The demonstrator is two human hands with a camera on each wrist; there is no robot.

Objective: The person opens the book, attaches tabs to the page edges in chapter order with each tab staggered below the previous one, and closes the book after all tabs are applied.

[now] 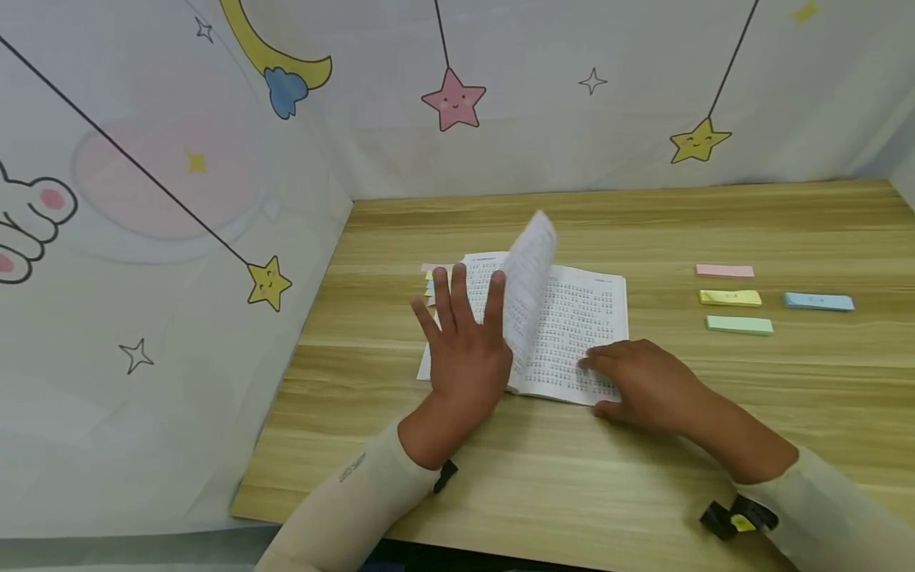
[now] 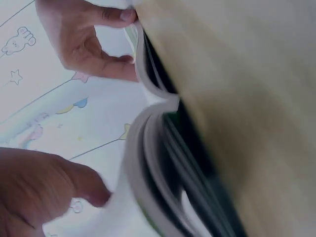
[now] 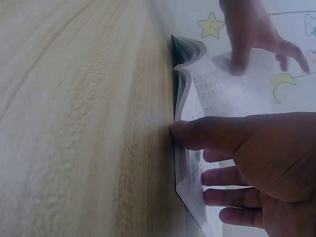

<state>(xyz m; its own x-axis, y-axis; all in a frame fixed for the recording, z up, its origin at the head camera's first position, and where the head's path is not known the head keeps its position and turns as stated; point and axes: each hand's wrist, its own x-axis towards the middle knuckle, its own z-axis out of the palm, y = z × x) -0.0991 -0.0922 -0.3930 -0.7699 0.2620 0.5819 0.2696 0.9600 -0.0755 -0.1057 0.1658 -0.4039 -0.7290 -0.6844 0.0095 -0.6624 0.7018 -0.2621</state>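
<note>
An open book (image 1: 582,330) with printed pages lies on the table, one page (image 1: 529,294) standing up and curving over near its middle. My left hand (image 1: 468,349) is over the left half, fingers spread and straight, the palm side beside the raised page. In the left wrist view, the left thumb (image 2: 89,182) is close to the curved pages. My right hand (image 1: 646,381) holds the book's lower right corner. Its thumb (image 3: 197,133) lies along the bottom page edge and its fingers rest on the right page.
Colored sticky tabs stick out at the book's left edge. To the right on the wooden table (image 1: 808,381) lie pink (image 1: 725,271), yellow (image 1: 731,298), green (image 1: 739,325) and blue (image 1: 818,302) sticky-note strips. A patterned white cloth (image 1: 529,159) stands behind and at left.
</note>
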